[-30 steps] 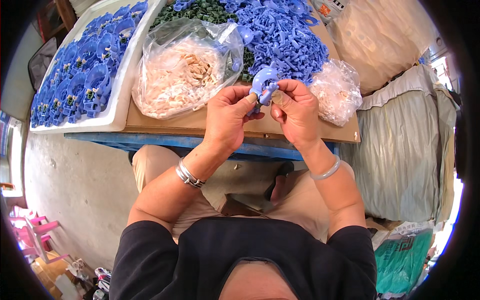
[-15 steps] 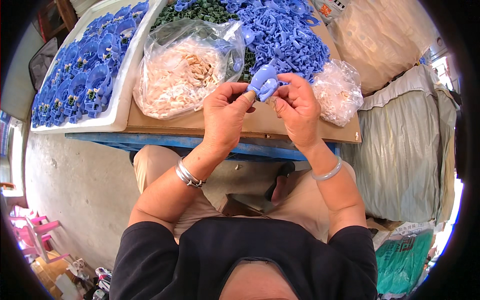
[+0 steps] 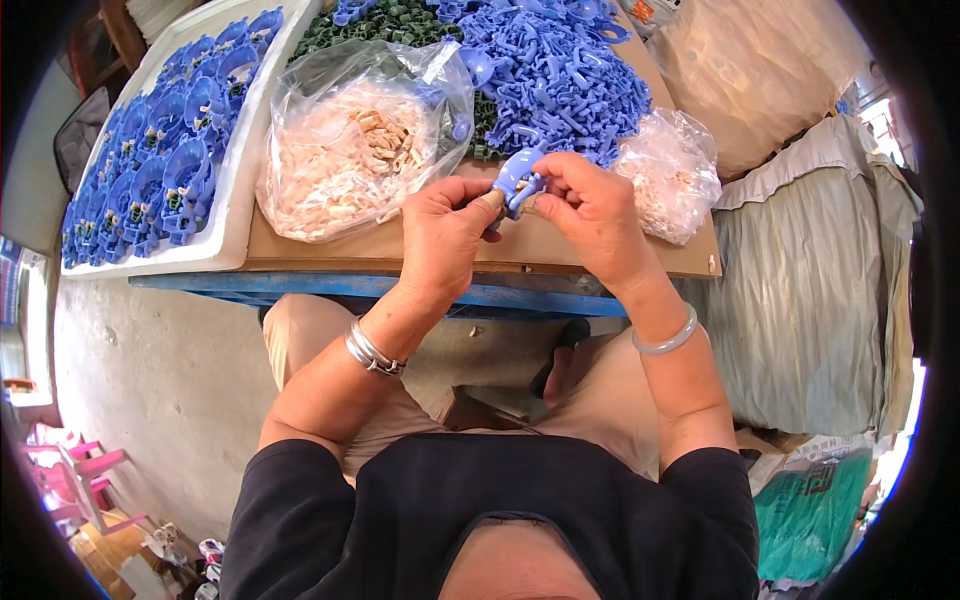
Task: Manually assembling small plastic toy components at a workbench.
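A blue plastic part (image 3: 516,177), rounded and glossy, is held up over the front of the cardboard-topped table. My left hand (image 3: 448,222) pinches its left end between thumb and fingers. From the other side my right hand (image 3: 592,212) grips it, thumb and forefinger closed at its right edge. Fingers hide much of the part. Beyond it lies a heap of small blue plastic pieces (image 3: 560,75). A clear bag of cream-coloured pieces (image 3: 345,150) lies open left of my hands, and a smaller clear bag (image 3: 668,180) of pale pieces sits to the right.
A white foam tray (image 3: 228,232) at the left holds rows of assembled blue parts. Dark green pieces (image 3: 385,28) are piled at the back. Large sacks (image 3: 800,270) stand right of the table. A blue table frame (image 3: 400,292) runs above my knees; pink stools (image 3: 85,465) are at lower left.
The blue part has turned between my fingers, showing a narrower side. My right hand has rotated and shifted slightly, still gripping it. The whole view has shifted a little.
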Demonstrator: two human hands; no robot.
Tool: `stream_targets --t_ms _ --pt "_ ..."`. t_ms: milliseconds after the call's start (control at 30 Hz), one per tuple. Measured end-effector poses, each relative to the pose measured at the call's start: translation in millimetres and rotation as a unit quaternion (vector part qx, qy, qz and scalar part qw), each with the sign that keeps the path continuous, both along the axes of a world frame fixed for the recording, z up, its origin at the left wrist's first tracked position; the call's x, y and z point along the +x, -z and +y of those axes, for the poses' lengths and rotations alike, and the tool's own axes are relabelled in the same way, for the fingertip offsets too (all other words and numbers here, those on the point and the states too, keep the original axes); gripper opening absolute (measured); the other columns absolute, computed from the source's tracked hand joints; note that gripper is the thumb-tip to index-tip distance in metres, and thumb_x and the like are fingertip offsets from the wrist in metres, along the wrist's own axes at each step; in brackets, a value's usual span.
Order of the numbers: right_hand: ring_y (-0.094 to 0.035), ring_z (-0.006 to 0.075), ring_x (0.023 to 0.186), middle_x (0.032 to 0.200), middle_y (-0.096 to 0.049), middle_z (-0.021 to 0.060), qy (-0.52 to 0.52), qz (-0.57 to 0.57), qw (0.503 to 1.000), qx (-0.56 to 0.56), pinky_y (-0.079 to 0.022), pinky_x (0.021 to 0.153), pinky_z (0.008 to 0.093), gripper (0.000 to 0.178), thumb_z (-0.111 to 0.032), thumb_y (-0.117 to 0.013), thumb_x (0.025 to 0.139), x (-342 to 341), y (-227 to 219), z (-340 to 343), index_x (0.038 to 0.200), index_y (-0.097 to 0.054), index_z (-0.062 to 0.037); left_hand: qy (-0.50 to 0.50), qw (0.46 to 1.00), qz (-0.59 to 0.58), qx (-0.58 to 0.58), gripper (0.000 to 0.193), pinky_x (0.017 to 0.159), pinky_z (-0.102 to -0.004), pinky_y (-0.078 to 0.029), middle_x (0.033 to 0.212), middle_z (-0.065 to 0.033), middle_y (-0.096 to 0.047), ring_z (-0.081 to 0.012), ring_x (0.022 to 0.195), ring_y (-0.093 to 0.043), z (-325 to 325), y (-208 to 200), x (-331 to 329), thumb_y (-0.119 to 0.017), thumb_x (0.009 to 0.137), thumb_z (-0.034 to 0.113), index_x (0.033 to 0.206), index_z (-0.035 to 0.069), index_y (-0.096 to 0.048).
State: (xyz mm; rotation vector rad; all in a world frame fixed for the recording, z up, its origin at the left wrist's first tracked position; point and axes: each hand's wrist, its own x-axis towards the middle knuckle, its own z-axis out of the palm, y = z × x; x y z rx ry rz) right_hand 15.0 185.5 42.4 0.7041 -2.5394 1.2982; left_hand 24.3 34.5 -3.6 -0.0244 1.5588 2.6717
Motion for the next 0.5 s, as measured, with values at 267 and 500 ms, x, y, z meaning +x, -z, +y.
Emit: stream_targets --t_ms 267,500 --pt "-0.045 0.0039 0.058 0.070 -0.054 -0.0020 0.089 -0.036 0.982 -0.164 -0.039 0.052 0.0190 0.019 0.001 -0.056 0.076 -32 -2 22 0.094 -0.057 0.0011 0.038 0.988 -0.074 0.128 0.013 0.057 -0.0308 -0.050 0.077 -0.0074 -0.057 -0.0156 0.065 -0.056 -10 6 -8 -0.052 0.080 0.004 0.091 -0.003 -0.053" --pt "-0.054 0.0275 0.068 0.075 -0.054 0.0118 0.187 0.179 0.946 0.196 -0.044 0.060 0.0332 0.015 -0.007 -0.062 0.068 -77 35 57 0.082 -0.061 -0.0037 0.065 0.968 -0.140 0.200 0.011 0.062 -0.0372 -0.051 0.080 -0.0111 -0.056 -0.0223 0.068 -0.056 -11 9 -13 -0.046 0.082 0.001 0.092 -0.002 -0.049"
